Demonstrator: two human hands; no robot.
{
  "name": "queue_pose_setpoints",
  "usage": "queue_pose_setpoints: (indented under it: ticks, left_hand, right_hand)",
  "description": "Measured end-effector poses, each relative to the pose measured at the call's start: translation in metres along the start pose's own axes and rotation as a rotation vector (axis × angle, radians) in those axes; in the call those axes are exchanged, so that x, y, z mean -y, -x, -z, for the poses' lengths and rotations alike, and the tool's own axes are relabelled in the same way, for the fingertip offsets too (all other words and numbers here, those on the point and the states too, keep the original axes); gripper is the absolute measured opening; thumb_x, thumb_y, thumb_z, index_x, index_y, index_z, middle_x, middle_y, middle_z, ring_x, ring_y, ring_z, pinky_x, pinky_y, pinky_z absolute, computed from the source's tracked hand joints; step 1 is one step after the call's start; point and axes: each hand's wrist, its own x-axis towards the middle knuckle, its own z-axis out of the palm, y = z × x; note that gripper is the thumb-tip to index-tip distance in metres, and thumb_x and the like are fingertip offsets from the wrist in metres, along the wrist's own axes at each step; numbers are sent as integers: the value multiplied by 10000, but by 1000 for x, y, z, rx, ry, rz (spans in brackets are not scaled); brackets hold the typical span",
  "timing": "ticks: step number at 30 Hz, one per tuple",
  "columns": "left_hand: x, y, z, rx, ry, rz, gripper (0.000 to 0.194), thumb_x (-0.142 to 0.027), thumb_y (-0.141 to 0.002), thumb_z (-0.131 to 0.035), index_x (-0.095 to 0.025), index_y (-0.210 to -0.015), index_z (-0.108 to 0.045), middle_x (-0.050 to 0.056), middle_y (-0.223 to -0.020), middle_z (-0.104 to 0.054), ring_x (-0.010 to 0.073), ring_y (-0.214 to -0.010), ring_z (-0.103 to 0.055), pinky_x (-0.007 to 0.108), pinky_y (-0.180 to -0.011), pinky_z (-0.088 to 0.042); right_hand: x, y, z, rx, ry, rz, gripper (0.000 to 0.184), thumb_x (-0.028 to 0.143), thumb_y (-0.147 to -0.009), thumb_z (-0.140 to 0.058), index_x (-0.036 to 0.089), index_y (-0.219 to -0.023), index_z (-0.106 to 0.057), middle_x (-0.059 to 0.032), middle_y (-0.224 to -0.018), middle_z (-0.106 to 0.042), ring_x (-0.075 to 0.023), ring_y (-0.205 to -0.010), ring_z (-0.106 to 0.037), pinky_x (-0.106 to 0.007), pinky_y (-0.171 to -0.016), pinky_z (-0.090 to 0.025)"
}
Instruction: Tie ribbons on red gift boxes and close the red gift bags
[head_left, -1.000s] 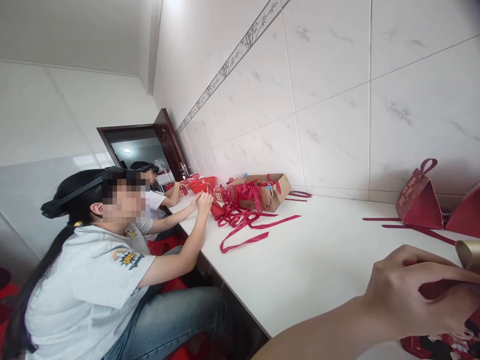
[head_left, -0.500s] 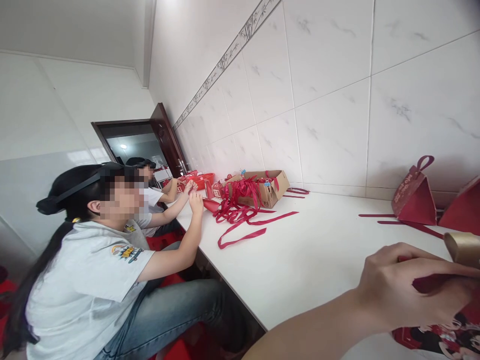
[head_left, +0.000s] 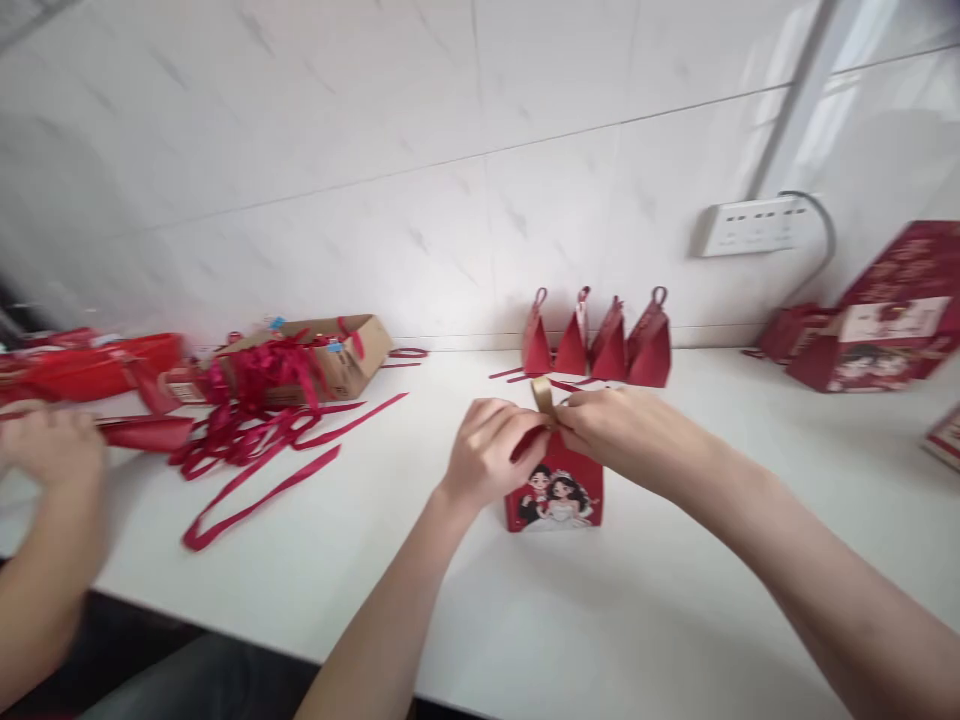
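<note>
A red gift box [head_left: 556,500] printed with a cartoon bride and groom stands upright on the white table. Both my hands are at its top. My left hand [head_left: 491,450] pinches dark red ribbon at the upper left of the box. Across from it, my right hand [head_left: 622,425] is closed at the upper right, its fingertips largely hidden behind the hand and what they grip unclear. Between the hands a gold ribbon loop [head_left: 543,396] sticks up. The hands cover most of the box's upper edge.
Several finished-looking red boxes with loops [head_left: 574,345] stand along the wall. A cardboard box [head_left: 360,365] spills red ribbons [head_left: 262,490] at left, near a co-worker's hand [head_left: 56,450]. Larger red boxes [head_left: 877,350] and a socket strip [head_left: 754,228] are at right.
The view has swung right, from the co-workers to the table before me. My right hand and the couple box's front now show; my left hand remains at the ribbon.
</note>
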Motion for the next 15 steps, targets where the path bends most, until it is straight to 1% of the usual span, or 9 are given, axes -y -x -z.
queue_pose_setpoints:
  ticks: [1, 3, 5, 9, 15]
  left_hand:
    - [1, -1, 1, 9, -14, -9, 98, -117, -793, -600, -175, -872, -596, 5, -787, -700, 138, -730, -617, 304, -705, -489]
    - [1, -3, 4, 27, -56, -45, 116, -99, -796, -596, -179, -880, -584, 1, -782, -703, 133, -690, -619, 303, -670, -472]
    - [1, -5, 6, 45, -101, -91, 126, -96, -802, -594, -185, -890, -578, -5, -769, -704, 127, -640, -613, 305, -653, -463]
    - [1, -7, 10, 80, -160, -158, 162, -87, -804, -597, -185, -930, -568, -1, -777, -709, 127, -606, -602, 306, -645, -469]
    - [1, -8, 11, 71, -194, -203, 185, -71, -793, -607, -170, -943, -564, 3, -786, -711, 131, -600, -606, 298, -609, -468]
  right_hand:
    - [1, 0, 6, 59, 11, -21, 188, 72, -868, -518, 132, -709, -599, -33, -660, -579, -134, -553, -537, -256, -444, -201]
    - [3, -4, 15, 127, 33, -30, 209, 35, -871, -474, 132, -737, -600, -41, -697, -582, -147, -607, -554, -263, -460, -188]
    - [5, -7, 19, 135, 51, -10, 229, 3, -866, -440, 131, -763, -600, -42, -703, -572, -152, -639, -559, -265, -469, -182]
    - [5, -5, 19, 126, 63, 17, 262, -22, -863, -399, 128, -752, -584, -29, -668, -534, -147, -627, -541, -261, -463, -182]
    - [6, -3, 18, 116, 106, 23, 306, -89, -820, -364, 122, -755, -576, -20, -652, -512, -137, -595, -521, -260, -459, -183]
